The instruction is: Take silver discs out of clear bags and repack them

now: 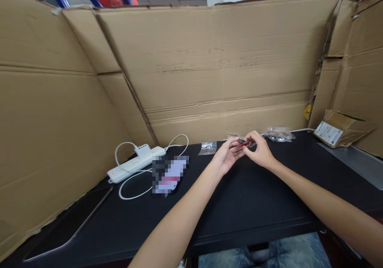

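Observation:
Near the back of the black table, my left hand [229,154] is turned palm up, with its fingers curled in around a small shiny red item [242,144]. My right hand [259,150] meets it from the right, thumb and fingers closed in a pinch on the same item. Its exact kind is too small to make out, and the fingers partly cover it. Just behind the hands a clear plastic bag [235,136] shows in part. Further right lies a heap of clear bags [279,134] with small reddish things in them.
Cardboard walls [209,60] enclose the table [239,212]. To the left are a white power strip [136,166] with looping cables, a phone [172,176] with a blurred screen and a dark tablet [72,224]. A flat clear bag [207,148] lies behind; an opened brown package [341,130] sits right.

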The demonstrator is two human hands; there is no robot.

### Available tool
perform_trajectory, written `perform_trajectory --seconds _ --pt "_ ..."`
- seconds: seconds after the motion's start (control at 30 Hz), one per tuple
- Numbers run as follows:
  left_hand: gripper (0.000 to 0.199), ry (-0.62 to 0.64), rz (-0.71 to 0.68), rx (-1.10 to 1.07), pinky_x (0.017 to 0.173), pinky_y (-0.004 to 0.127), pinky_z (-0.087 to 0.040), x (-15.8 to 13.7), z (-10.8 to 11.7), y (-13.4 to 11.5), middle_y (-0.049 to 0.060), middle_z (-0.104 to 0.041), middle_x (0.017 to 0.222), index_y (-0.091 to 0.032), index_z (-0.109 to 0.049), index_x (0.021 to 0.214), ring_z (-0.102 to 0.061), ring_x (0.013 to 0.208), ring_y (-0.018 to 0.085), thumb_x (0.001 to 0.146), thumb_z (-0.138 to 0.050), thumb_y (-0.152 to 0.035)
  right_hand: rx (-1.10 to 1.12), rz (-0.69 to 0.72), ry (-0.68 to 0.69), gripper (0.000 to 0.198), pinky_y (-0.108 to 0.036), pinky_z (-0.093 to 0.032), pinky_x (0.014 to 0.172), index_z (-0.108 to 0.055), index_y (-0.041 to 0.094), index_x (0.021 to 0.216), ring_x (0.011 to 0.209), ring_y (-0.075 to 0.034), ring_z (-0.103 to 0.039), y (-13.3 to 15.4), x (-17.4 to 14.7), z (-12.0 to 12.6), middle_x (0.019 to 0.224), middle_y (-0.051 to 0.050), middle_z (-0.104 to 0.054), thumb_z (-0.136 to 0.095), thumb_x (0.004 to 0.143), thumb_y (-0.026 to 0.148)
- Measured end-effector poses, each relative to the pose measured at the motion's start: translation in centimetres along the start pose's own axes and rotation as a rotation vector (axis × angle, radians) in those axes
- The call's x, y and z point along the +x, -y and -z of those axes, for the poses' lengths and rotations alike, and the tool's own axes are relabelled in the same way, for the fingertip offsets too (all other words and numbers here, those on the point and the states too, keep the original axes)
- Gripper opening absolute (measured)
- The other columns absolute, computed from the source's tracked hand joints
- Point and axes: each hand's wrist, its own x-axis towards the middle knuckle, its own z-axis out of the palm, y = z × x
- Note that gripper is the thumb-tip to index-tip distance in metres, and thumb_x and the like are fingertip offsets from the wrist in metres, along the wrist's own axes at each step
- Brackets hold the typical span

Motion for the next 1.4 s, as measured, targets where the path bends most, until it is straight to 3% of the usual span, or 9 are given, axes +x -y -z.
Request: perform_trajectory --seconds 0.17,0.4,0.57,0.83,1.1,1.2,1.27,1.33,1.4 --pt "0.013 -0.008 0.009 -0.027 0.08 0.031 -0.055 0.1 0.2 0.1 0.01 -0.071 0.077 -0.012 -0.066 0.078 -0.068 0.075 0.018 0.081 -0.062 -0.024 0.005 0.002 -0.004 0.013 -0.028 -0.045 0.069 -0.05 0.02 0.082 0.075 -0.016 -0.053 -0.1 0.1 0.0 0.085 -0.002 -0.052 -0.054 0.073 0.011" --pt "0.012 -0.033 0.0 -0.033 0.079 0.031 -0.056 0.2 0.2 0.1 0.01 -0.071 0.08 -0.013 -0.064 0.074 -0.069 0.075 0.018 0.08 -0.063 -0.024 -0.206 0.104 0.044 0.013 -0.033 -0.045 0.077 -0.048 0.02 0.09 0.083 -0.02 -0.053 0.1 0.0 0.4 0.091 -0.006 -0.05 -0.052 0.079 0.014" --pt "0.012 -0.059 0.016 -0.029 0.075 0.029 -0.056 0.1 0.1 0.1 0.01 -0.071 0.079 -0.013 -0.065 0.077 -0.068 0.073 0.017 0.079 -0.063 -0.025 -0.287 0.089 0.072 0.011 -0.033 -0.045 0.076 -0.047 0.019 0.092 0.083 -0.021 -0.053 0.3 -0.1 0.3 0.092 -0.007 -0.05 -0.049 0.082 0.015" --pt "0.012 -0.126 0.043 -0.043 0.069 0.028 -0.057 0.4 0.4 0.0 0.011 -0.068 0.077 -0.013 -0.063 0.077 -0.068 0.069 0.017 0.077 -0.063 -0.026 -0.163 0.012 0.147 0.007 -0.028 -0.043 0.066 -0.049 0.019 0.092 0.072 -0.017 -0.053 -0.6 -0.2 -0.2 0.082 -0.003 -0.053 -0.049 0.086 0.02" --pt "0.016 -0.1 0.075 -0.03 0.071 0.028 -0.057 0.2 0.5 0.4 0.011 -0.069 0.08 -0.014 -0.062 0.084 -0.068 0.072 0.018 0.081 -0.062 -0.03 0.0 -0.127 0.173 0.006 -0.024 -0.041 0.055 -0.052 0.019 0.087 0.056 -0.012 -0.051 -1.8 -0.3 -0.6 0.069 0.001 -0.055 -0.053 0.082 0.02" --pt "0.023 -0.109 0.071 0.079 0.072 0.031 -0.056 0.4 0.5 0.7 0.013 -0.07 0.08 -0.013 -0.062 0.085 -0.068 0.072 0.019 0.083 -0.061 -0.037 0.028 -0.202 0.152 0.006 -0.023 -0.04 0.052 -0.054 0.019 0.084 0.054 -0.012 -0.051 -2.0 -0.2 -0.7 0.066 0.002 -0.056 -0.053 0.079 0.021" --pt "0.029 -0.159 -0.01 0.254 0.067 0.033 -0.055 0.7 0.8 0.6 0.014 -0.07 0.08 -0.014 -0.061 0.086 -0.067 0.069 0.021 0.085 -0.058 -0.043 0.043 -0.253 0.115 0.007 -0.023 -0.039 0.052 -0.056 0.018 0.082 0.054 -0.012 -0.051 -2.3 0.0 -0.8 0.065 0.001 -0.057 -0.054 0.077 0.022" --pt "0.028 -0.287 -0.19 0.533 0.064 0.034 -0.052 1.1 1.6 0.1 0.012 -0.07 0.078 -0.016 -0.061 0.088 -0.066 0.066 0.022 0.085 -0.056 -0.043 0.073 -0.309 0.063 0.008 -0.023 -0.04 0.054 -0.057 0.018 0.079 0.055 -0.012 -0.051 -2.6 0.1 -0.8 0.065 0.001 -0.057 -0.055 0.074 0.024" --pt "0.018 -0.468 -0.431 0.884 0.073 0.034 -0.05 1.3 3.0 -1.0 0.011 -0.07 0.077 -0.018 -0.062 0.084 -0.066 0.076 0.024 0.082 -0.06 -0.036 0.131 -0.378 0.023 0.01 -0.023 -0.039 0.053 -0.057 0.017 0.076 0.055 -0.012 -0.051 -2.9 0.3 -0.7 0.063 0.001 -0.056 -0.055 0.071 0.026"
